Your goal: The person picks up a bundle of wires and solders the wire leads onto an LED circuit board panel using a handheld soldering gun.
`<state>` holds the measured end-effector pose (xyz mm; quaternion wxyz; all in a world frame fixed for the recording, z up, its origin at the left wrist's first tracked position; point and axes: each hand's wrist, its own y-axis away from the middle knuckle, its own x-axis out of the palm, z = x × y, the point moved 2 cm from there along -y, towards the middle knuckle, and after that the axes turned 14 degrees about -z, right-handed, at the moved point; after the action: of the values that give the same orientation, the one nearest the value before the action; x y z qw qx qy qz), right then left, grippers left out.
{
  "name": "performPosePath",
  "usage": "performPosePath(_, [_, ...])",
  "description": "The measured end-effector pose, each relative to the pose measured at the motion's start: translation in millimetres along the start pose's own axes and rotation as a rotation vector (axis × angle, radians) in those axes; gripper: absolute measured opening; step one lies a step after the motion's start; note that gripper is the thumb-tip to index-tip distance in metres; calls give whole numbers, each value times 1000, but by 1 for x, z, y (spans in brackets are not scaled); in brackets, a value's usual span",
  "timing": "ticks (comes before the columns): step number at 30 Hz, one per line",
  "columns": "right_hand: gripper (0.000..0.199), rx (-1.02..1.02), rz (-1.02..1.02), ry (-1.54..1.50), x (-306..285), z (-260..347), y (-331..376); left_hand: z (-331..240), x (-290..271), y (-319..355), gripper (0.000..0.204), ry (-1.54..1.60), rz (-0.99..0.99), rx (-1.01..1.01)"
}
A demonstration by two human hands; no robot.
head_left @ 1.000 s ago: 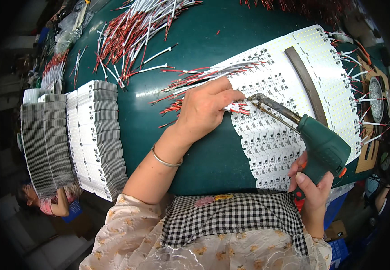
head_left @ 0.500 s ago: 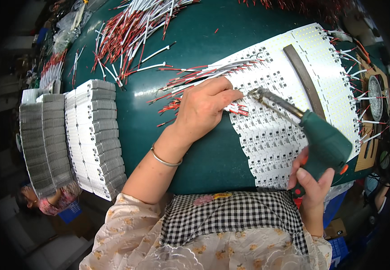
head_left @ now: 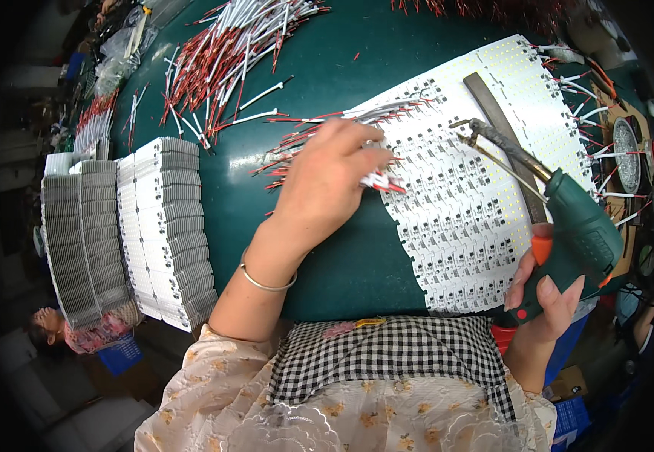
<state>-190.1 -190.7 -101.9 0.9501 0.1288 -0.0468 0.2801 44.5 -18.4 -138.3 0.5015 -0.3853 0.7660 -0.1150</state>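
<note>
My left hand (head_left: 325, 184) is closed on a small bundle of red-and-white wires (head_left: 379, 181), whose ends poke out past the fingertips over the left edge of a white circuit board panel (head_left: 455, 218). More loose wires (head_left: 395, 110) lie under and beyond that hand, partly on the panel. In my right hand (head_left: 549, 305) is a green soldering gun (head_left: 585, 237), gripped by its handle. Its metal tip (head_left: 468, 129) points up and left above the panel, apart from the left hand. A dark flat bar (head_left: 485, 96) lies across the panel, partly behind the gun.
A large heap of red-and-white wires (head_left: 225, 68) covers the far left of the green table (head_left: 327, 267). Stacks of white boards (head_left: 142, 233) stand at the left. At the right, wires hang off the panel's edge near a round metal dish (head_left: 627, 154).
My right hand has drawn the soldering gun to the right, its tip now away from my left hand. The left hand has shifted slightly left with the wires.
</note>
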Motion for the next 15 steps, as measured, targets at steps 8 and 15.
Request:
performPosePath(8, [68, 44, 55, -60, -12, -4, -8, -3, 9, -6, 20, 32, 48, -243])
performPosePath(15, [68, 18, 17, 12, -12, -2, -10, -9, 20, -5, 24, 83, -99, -268])
